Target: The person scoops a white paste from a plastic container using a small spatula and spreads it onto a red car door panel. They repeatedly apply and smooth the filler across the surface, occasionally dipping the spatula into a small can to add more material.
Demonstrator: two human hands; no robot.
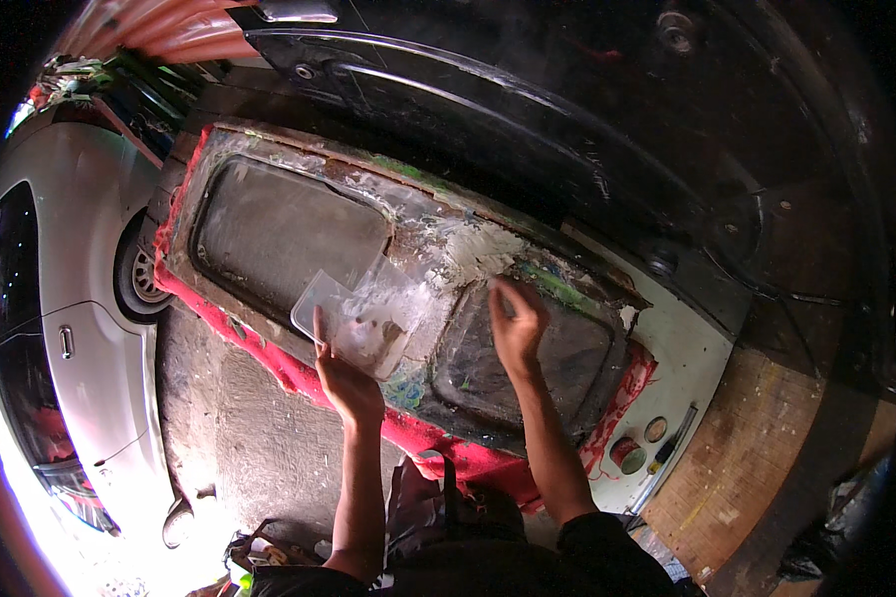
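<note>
A worn red car panel (299,224) with two window-shaped recesses lies tilted across the middle of the view. White filler paste (473,249) is smeared on the strip between the recesses. My left hand (346,383) holds a clear plastic sheet (353,313) smeared with the same paste, over the panel's lower edge. My right hand (516,323) presses on the panel just right of the paste patch, fingers curled around what seems a small spreader, mostly hidden.
A silver car (60,338) stands at the left. A black car body panel (528,109) looms behind the red one. At the right a white board (682,348) carries a small round tin (627,455), a lid (656,429) and a screwdriver (670,446).
</note>
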